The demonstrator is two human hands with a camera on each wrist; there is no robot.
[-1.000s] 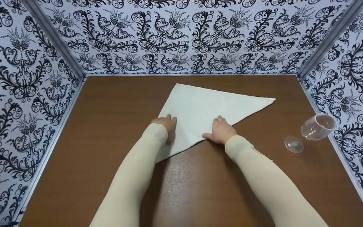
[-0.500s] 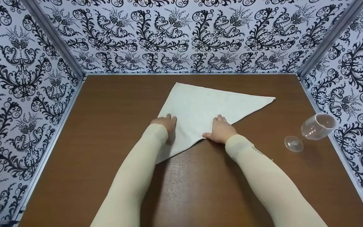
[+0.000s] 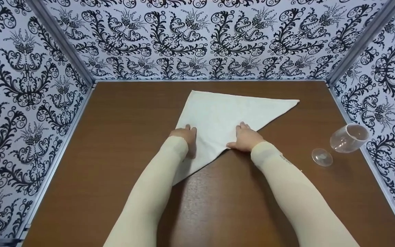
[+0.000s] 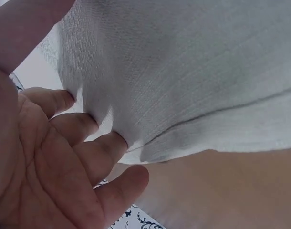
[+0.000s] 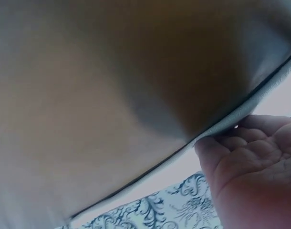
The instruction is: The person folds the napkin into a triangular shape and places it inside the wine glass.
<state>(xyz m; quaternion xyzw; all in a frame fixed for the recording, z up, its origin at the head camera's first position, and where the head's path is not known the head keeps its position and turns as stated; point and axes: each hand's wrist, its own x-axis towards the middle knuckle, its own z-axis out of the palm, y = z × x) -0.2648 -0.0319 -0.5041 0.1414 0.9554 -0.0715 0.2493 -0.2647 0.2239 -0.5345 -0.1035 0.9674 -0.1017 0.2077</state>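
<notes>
A white cloth napkin [image 3: 214, 113], folded into a triangle, lies on the brown table, its long folded edge towards me. My left hand [image 3: 186, 137] touches its left part with the fingertips. In the left wrist view, several fingers [image 4: 105, 150] press into the fabric, and the little finger is off it. At the middle of the folded edge, my right hand [image 3: 246, 138] rests on the cloth with fingers extended and the thumb out to the left along the edge. What lies beneath that hand is hidden in the head view.
A clear stemmed glass [image 3: 348, 139] stands at the table's right side, close to the patterned side wall [image 3: 389, 103]. Similar patterned panels close off the left and the back. Brown tabletop [image 3: 122, 130] shows around the cloth.
The napkin has turned slightly: its right tip has shifted away from me and its near-left corner towards me. Both hands have moved a little to the right with it.
</notes>
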